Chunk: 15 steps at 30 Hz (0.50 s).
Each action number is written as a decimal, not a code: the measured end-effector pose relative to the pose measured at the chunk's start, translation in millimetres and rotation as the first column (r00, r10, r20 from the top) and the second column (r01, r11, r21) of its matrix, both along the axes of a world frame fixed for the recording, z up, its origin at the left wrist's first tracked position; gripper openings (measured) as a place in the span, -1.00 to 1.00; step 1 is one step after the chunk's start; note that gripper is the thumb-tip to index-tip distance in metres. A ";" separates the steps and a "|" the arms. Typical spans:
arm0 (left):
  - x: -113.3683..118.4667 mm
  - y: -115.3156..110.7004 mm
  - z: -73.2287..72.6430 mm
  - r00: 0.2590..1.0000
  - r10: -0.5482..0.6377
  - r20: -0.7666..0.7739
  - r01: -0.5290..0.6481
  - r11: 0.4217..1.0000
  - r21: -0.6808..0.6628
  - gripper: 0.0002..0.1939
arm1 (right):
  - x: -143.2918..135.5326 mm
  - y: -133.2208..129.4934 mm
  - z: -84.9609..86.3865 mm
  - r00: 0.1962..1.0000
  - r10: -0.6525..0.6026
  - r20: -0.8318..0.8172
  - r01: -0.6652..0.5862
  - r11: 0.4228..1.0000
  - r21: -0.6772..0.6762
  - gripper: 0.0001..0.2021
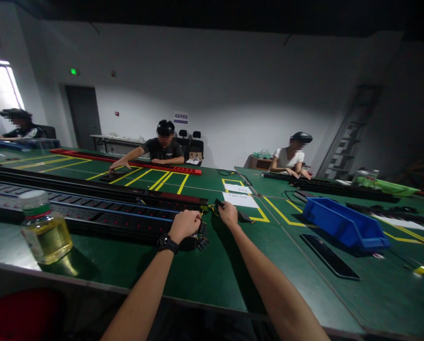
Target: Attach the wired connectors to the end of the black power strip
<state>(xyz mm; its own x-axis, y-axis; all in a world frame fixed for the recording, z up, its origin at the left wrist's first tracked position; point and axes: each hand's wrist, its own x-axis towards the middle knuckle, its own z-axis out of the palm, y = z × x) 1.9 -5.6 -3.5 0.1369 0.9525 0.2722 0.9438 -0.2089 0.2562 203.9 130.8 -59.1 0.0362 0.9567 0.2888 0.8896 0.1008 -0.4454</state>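
Note:
A long black rail [91, 208] with rows of small red dots and blue strips lies on the table, running off to the left. At its right end my left hand [185, 225], with a black watch on the wrist, is curled closed over the rail; its fingertips are partly hidden. My right hand [228, 215] pinches a small dark piece, seemingly a connector [218, 204], just beyond that end. Thin yellow wires [209, 208] run between the two hands. A flat black strip [246, 218] sticks out beside my right hand. Below my left hand hang black plugs [202, 242].
A bottle of yellow liquid [47, 229] stands front left. To the right are a blue bin [343, 222] and a dark phone-like slab [329, 255]. White paper sheets [240, 199] lie ahead. Across the table, a co-worker [165, 147] reaches beside a red rail [183, 169]; another person [289, 158] sits farther right.

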 end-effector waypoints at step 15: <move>1.5 -2.2 1.3 1.000 0.015 -0.013 -0.015 1.000 -0.009 -0.69 | -10.3 6.5 -5.8 1.000 -0.002 0.003 0.002 1.000 0.014 -0.67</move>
<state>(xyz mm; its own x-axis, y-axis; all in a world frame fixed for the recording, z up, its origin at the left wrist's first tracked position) 3.3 -7.8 -2.2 0.1257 0.9569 0.2617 0.9501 -0.1920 0.2459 193.7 137.4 -64.9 0.0369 0.9525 0.3022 0.8913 0.1053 -0.4410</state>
